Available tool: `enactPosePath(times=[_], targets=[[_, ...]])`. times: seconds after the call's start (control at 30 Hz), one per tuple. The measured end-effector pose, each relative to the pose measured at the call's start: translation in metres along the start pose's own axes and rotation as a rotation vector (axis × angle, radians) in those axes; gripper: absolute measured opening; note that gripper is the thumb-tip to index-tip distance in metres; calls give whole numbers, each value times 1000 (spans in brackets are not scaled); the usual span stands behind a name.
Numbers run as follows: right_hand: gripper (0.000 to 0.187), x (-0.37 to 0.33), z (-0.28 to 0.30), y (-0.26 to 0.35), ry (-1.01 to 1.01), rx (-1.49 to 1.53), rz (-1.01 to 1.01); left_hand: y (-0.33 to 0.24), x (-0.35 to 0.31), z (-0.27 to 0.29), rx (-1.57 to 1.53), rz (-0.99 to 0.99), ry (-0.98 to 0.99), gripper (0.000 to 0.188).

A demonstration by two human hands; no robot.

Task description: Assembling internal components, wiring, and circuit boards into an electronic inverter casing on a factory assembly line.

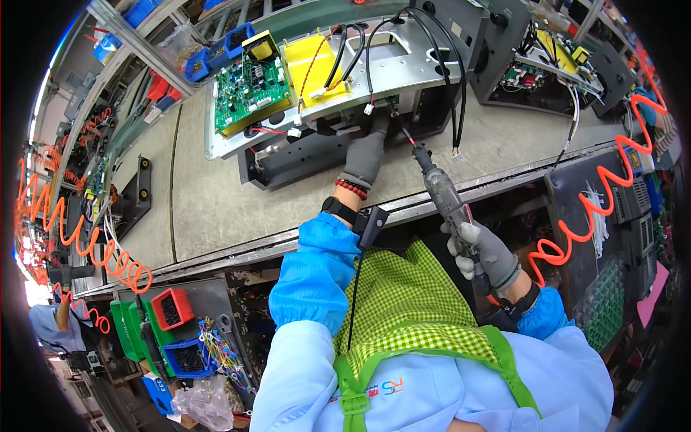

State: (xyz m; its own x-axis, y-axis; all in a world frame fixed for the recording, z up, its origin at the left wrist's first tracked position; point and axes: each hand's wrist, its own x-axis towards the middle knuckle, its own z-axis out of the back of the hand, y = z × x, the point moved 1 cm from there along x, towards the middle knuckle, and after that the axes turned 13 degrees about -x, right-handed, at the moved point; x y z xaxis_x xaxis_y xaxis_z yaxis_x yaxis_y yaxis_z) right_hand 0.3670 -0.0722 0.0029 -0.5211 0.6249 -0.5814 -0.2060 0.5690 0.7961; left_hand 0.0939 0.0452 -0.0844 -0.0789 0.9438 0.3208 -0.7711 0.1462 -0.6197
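My right hand (486,252), in a grey glove, is wrapped round a dark power screwdriver (442,191). Its bit points up and away toward the opening of a dark metal housing (288,164) on the workbench. My left hand (366,155), gloved too, reaches into that opening just left of the bit; its fingers are lost in the shadow. A silver metal panel (392,75) lies tilted over the housing. On the panel are a green circuit board (248,90) and a yellow sheet (306,65). Black cables (452,93) with white connectors hang from it.
A second open housing (533,93) with boards stands at the right. Orange coiled hoses (565,234) hang on both sides. Below the bench (205,209), at left, are a red bin (173,308) and a blue bin (188,358) of small parts. A dark bracket (137,191) stands at the left.
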Motion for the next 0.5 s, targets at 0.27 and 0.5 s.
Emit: enactPosePath(times=[0.27, 0.5], targets=[[67, -4, -5, 10, 385, 690, -107, 10, 3, -8, 60, 239, 236, 32], [66, -35, -34, 49, 354, 781, -157, 17, 14, -17, -403, -219, -229, 49]])
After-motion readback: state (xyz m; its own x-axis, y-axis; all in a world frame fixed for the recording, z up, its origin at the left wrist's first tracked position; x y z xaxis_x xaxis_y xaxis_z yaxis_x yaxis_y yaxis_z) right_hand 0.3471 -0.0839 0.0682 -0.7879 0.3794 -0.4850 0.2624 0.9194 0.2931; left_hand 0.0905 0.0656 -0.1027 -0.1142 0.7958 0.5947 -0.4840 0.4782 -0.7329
